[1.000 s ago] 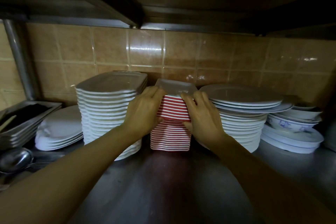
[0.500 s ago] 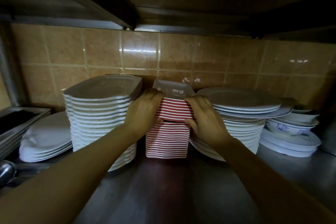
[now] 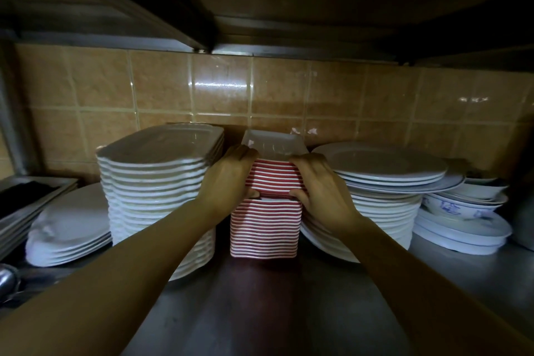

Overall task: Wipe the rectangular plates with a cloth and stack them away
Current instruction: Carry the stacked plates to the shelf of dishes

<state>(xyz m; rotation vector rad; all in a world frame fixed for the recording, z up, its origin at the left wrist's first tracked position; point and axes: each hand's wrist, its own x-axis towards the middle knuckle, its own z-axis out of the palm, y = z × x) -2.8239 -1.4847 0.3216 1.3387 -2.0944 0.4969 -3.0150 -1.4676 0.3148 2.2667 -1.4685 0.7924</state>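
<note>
Red-rimmed white rectangular plates (image 3: pixel 270 179), upper batch: left hand (image 3: pixel 228 179) and right hand (image 3: pixel 320 185) grip opposite sides, just above lower stack (image 3: pixel 264 228).

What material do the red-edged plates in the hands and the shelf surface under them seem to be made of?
Red-edged plates: probably glazed ceramic or melamine, glossy; the white top face reflects light and the edges are thin and even, but the look cannot settle which. Shelf surface: likely stainless steel, brushed and dull grey, with a soft blurred reflection of the red stack.

hands (image 3: pixel 274 185) lower held red-rimmed plates (image 3: pixel 273 175) nearer the lower stack (image 3: pixel 264 228)
</note>
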